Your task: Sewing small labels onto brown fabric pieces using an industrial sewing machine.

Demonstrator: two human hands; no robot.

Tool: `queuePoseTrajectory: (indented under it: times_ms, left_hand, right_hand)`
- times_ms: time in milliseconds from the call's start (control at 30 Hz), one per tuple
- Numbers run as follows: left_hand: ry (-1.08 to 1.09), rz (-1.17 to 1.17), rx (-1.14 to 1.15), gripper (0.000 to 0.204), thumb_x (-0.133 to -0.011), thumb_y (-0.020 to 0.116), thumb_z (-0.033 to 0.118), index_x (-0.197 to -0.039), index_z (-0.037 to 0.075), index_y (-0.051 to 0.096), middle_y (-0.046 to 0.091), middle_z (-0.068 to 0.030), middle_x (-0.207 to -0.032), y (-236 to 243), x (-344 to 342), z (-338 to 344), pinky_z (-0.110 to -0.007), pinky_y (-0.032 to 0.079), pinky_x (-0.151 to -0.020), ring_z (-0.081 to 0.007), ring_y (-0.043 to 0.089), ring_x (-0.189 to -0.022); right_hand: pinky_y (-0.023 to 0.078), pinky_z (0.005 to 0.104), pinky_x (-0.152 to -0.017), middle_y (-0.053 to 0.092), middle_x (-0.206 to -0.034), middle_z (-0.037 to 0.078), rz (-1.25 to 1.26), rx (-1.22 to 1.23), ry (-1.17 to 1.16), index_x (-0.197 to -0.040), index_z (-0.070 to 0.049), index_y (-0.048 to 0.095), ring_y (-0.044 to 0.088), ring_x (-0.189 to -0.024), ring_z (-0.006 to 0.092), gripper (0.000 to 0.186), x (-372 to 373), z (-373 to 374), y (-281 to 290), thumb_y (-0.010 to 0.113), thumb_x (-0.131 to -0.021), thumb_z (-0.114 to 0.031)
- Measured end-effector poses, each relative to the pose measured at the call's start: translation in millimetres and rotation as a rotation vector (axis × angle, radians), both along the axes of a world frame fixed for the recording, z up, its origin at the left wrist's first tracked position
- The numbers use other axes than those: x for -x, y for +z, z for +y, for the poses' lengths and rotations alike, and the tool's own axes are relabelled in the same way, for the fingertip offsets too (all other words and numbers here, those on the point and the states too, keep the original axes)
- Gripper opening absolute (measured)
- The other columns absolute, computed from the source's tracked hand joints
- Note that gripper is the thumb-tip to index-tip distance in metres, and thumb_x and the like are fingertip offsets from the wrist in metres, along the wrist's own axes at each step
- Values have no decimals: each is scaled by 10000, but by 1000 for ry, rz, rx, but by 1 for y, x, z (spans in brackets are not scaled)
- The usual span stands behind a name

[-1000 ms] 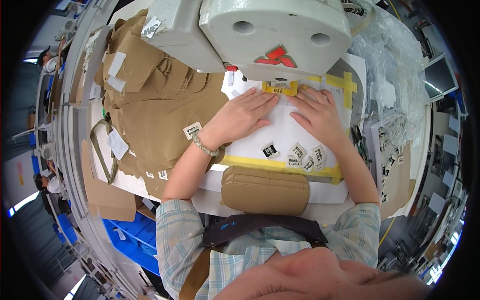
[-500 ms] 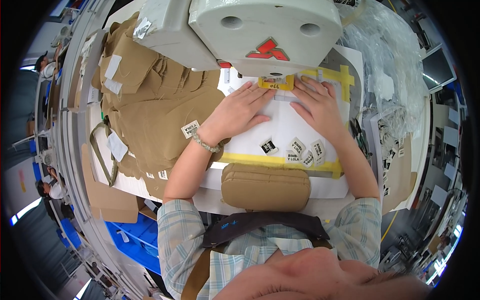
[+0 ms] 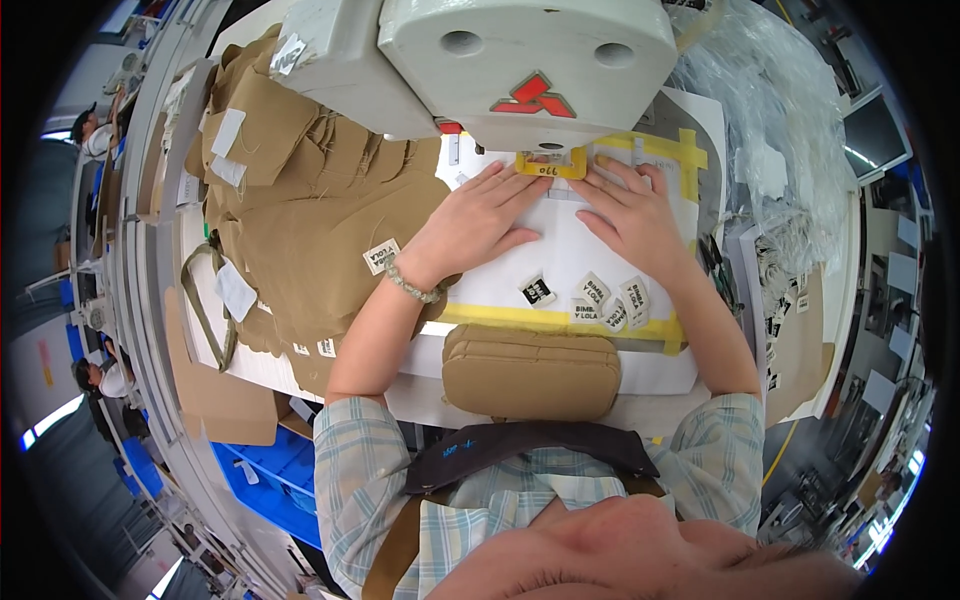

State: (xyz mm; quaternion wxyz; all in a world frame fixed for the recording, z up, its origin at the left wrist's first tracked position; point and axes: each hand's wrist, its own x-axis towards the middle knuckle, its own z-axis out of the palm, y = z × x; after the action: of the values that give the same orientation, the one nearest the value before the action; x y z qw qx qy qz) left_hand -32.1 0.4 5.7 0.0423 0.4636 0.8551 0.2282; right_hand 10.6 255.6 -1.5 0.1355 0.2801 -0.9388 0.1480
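Observation:
My left hand point(image 3: 478, 220) lies with fingers stretched out on a white taped work sheet point(image 3: 520, 250), its fingertips beside a small yellow guide point(image 3: 528, 168) under a large white machine head point(image 3: 520, 55). My right hand point(image 3: 628, 212) is open on the sheet at the guide's other side, fingertips close to it; whether they press on something there I cannot make out. Between my forearms lie several pale labels point(image 3: 592, 290) and a black label point(image 3: 537, 289). A tan padded piece point(image 3: 530, 372) rests at the front edge.
Piled tan fabric point(image 3: 320, 220) fills the left side, with a strap point(image 3: 200, 300) beside it. Crumpled clear plastic point(image 3: 770, 120) lies at the right. A blue crate point(image 3: 260, 480) stands below the table at lower left. Other people point(image 3: 95, 135) are at the far left.
The view has shifted slightly, so the machine sits higher and further left. My right fingers have shifted a little toward the guide; my left hand stays in much the same place.

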Motion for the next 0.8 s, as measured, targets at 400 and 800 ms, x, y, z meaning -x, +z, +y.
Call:
queuePoseTrajectory:
  times_ms: [400,800]
  left_hand:
    - [16,6,-49,623,-909,619,378,-1424,71,450,516,-132,-1393,-7,-2,-2,-454,310,-1163,-289,479,-1299]
    - [120,171,60,599,-858,632,503,-1380,228,529,544,-78,-1334,-4,-4,-3,-528,247,-1136,-290,411,-1340]
  right_hand:
    - [325,459,-940,632,-1246,-19,-41,-87,53,-1303,-137,594,488,-1221,168,488,-3,-7,4,681,-863,-329]
    - [309,438,-893,636,-1222,-8,-85,-81,26,-1324,-147,582,497,-1167,172,530,-3,-9,6,697,-838,-325]
